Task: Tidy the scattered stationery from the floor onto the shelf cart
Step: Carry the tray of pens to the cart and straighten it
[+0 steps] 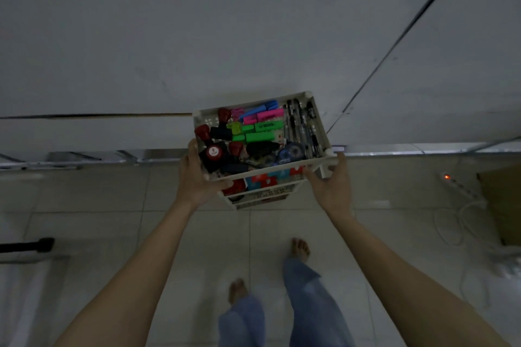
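My bare forearms run up from the bottom edge, with my blue-jeaned legs and bare feet between them on the pale tiled floor (pixel 197 234).

My left hand (pixel 194 177) is clamped on the near-left corner of the white plastic tiered shelf cart (pixel 324 132): thumb along the left rim of the top tray, fingers curled under its front edge. My right hand (pixel 329 186) grips the near-right corner post, fingers wrapped round it, tips hidden behind the plastic.

Progress, as I judge it: nearly done. The top tray is packed.
- Neon green, pink and blue highlighters (pixel 259 127) in the middle, toward 12 o'clock.
- Black pens (pixel 303 127) in a row along the 3 o'clock side.
- Red-and-black rubber stamps (pixel 214 152) at 9 o'clock.
- Blue correction tape rollers (pixel 290 152) at 5 o'clock.

No loose stationery shows on the tiles around my feet. What seems left is settling the cart by the wall.

Hard to read:
- Light is dim.
- Lower tiers show only slivers: something red and patterned (pixel 267 179), not identifiable.
- Cart's base is hidden.
- Floor beyond the frame is unchecked.
- A white power strip with an orange light (pixel 454 182) and a brown cardboard box (pixel 501 200) sit at 3 o'clock, the box cut off.
- A dark rod (pixel 28 245) at 9 o'clock is unclear.
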`<state>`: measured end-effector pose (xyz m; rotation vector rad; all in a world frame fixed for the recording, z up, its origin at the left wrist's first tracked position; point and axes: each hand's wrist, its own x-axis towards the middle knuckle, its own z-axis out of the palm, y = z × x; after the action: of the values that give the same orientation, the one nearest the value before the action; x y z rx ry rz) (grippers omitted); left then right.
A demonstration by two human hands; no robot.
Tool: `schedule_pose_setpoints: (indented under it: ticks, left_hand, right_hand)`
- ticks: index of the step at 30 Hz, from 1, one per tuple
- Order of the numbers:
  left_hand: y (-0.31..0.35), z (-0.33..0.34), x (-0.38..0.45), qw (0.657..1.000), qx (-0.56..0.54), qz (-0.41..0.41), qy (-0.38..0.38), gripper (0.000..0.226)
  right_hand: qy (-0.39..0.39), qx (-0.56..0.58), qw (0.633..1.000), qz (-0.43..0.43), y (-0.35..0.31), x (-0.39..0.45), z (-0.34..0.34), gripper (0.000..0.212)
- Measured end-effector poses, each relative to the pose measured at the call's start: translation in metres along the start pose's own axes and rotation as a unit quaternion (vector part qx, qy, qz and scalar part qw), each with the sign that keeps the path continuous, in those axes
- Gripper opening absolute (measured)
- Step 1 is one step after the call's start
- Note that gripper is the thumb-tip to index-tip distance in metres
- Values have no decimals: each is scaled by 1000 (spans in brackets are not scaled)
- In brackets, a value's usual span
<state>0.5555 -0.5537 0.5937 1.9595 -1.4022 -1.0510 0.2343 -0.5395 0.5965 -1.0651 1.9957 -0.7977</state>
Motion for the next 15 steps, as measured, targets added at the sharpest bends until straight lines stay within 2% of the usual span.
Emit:
schedule_pose_setpoints:
  ticks: [3,5,6,8,9,12,15]
  left_hand:
    - [-29,2,-19,993,-63,-100,28,129]
    - [-59,15,-42,984,-61,-165,30,102]
    - [-76,26,-53,984,-43,-171,12,83]
    - [-108,55,-68,989,-4,-147,-35,48]
    - [-124,72,-71,990,10,-128,-59,39]
    - [-165,128,-60,991,46,-55,-115,32]
    - [-210,186,-27,988,81,51,-122,29]
  right_hand:
    - [6,-43,998,54,20,-17,9,68]
    - [-49,-101,991,69,41,-21,16,49]
    - [-88,-130,985,68,54,-21,20,42]
    - [-155,-190,968,47,83,-14,33,32]
    - [-179,-212,960,33,100,-6,42,28]
    - [-208,-251,945,-33,155,25,81,23]
    - [-205,-277,930,-129,213,60,134,25]
